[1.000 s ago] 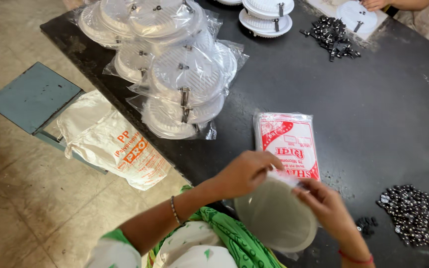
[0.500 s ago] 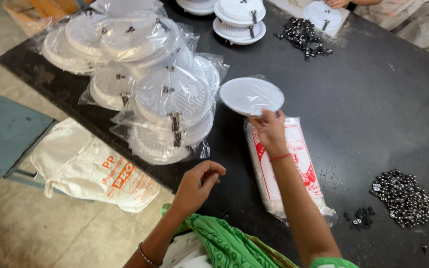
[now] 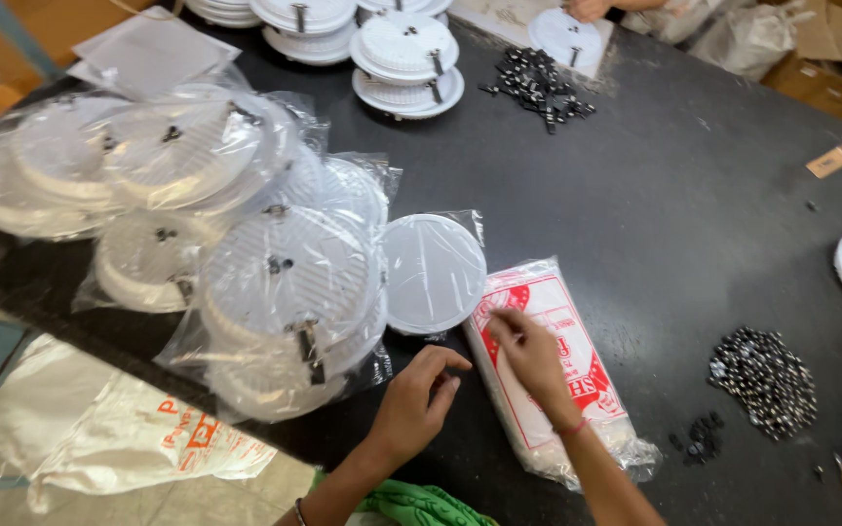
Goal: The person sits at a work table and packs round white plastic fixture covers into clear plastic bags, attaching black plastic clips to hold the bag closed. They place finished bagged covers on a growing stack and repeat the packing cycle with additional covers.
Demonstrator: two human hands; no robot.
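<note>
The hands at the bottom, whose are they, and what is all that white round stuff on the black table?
The picture comes from a camera worn on a person's head, looking down, so those are that person's own two hands. The right hand pinches at a flat packet of clear bags with red print. The left hand rests on the black table beside it, holding nothing that I can see. Just above the hands lies a white round disc in a clear bag. To the left is a heap of bagged white discs. On the right sits a pile of small dark metal parts. Another person's hand shows at the top.
</note>
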